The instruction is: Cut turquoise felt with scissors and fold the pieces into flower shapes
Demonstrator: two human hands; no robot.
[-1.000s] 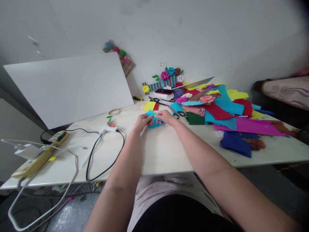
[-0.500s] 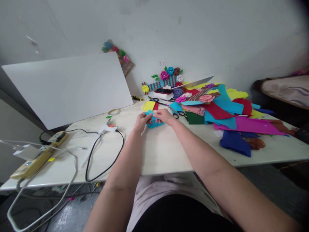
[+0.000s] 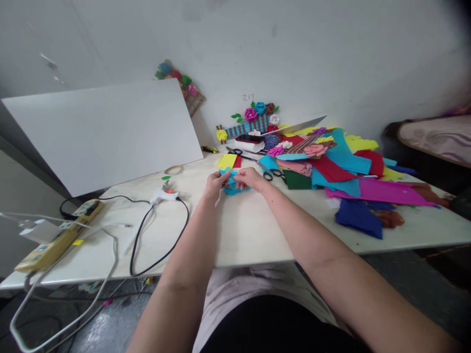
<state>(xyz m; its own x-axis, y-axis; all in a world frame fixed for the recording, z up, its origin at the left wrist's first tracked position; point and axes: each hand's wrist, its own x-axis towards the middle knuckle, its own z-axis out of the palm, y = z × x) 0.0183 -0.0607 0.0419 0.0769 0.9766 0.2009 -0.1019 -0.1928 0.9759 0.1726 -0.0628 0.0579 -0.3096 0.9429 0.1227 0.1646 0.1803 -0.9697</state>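
Over the middle of the table, a piece of light blue crepe paper (image 3: pixel 233 189) is pinched between my two hands. My left hand (image 3: pixel 216 183) is closed on its left side, and my right hand (image 3: pixel 250 178) grips its upper right part. Fingers cover much of the paper, so its exact shape is hard to make out. Just beyond the hands lie yellow paper pieces (image 3: pixel 226 161) and a bit of red paper (image 3: pixel 237 161). Black-handled scissors (image 3: pixel 272 173) rest to the right of my right hand.
A white glue gun (image 3: pixel 164 195) with a looping black cord lies left, near a yellow power strip (image 3: pixel 61 235) and a tape roll (image 3: pixel 173 170). A white board (image 3: pixel 106 132) leans on the wall. Coloured paper sheets (image 3: pixel 342 169) pile up at right; a phone (image 3: pixel 249 139) sits behind.
My fingers have shifted slightly on the light blue paper, with the right fingers curling a little more. Everything else stays where it was.
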